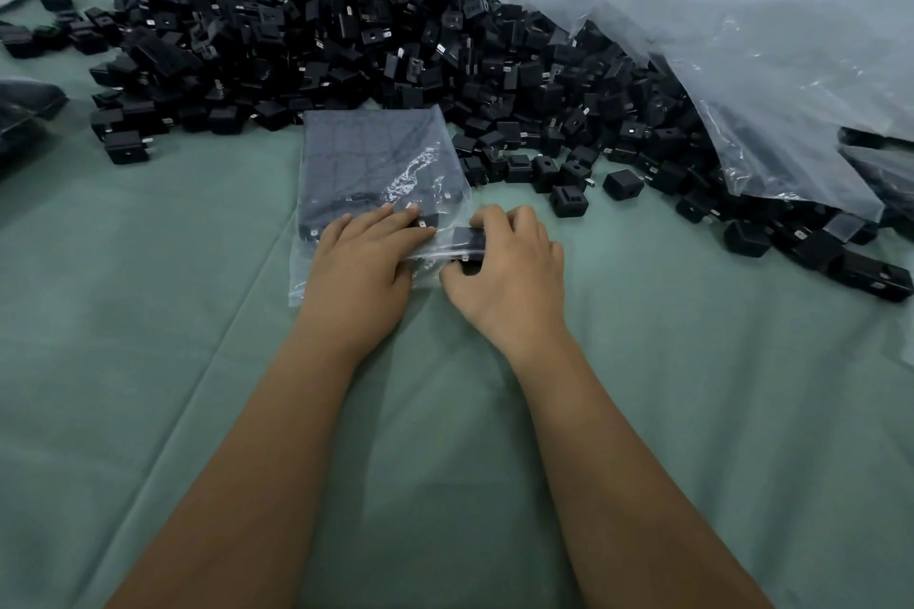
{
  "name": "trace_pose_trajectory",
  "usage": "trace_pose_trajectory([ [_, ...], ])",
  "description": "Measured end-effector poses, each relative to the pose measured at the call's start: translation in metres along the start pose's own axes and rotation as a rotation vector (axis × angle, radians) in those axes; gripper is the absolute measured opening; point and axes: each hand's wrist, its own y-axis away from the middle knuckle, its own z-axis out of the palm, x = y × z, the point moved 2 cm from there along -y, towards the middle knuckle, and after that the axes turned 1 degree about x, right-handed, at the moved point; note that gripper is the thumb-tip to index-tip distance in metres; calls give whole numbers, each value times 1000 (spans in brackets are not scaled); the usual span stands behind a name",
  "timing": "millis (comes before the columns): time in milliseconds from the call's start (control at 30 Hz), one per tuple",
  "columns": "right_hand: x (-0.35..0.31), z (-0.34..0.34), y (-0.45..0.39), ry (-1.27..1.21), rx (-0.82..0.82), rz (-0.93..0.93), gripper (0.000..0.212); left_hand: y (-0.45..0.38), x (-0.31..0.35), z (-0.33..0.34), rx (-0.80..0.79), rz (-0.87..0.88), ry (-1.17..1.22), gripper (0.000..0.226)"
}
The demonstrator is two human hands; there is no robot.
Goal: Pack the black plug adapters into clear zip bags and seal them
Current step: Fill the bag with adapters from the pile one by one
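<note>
Head view. A green cloth covers the work surface. A clear zip bag lies flat near the middle of the cloth, its open end toward the person, and it is mostly filled with black plug adapters.

The left hand rests palm down on the near end of the bag, fingers extended and flat, pressing the plastic over the adapters inside. The right hand sits just beside it at the bag's near right corner; its fingers and thumb are curled around a single adapter located at the bag's opening. Whether this adapter is fully inside the bag cannot be determined.

A large pile of loose adapters occupies the far side of the cloth, extending from the far left toward the right edge. Its near edge touches the far end of the zip bag. A big clear plastic sack lies on the far right, draped over part of the pile. Scattered single adapters lie between the sack and the right hand.
</note>
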Motion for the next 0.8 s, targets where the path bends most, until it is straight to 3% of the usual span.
trace_pose_trajectory([
  [400,11,-1,-9,-77,28,62,14,0,0,-2,-9,-14,19,48],
  [633,12,2,-14,-207,-47,142,28,0,0,-1,-3,-3,9,46],
  [800,16,11,-25,-157,-84,141,15,0,0,0,0,1,3,45],
])
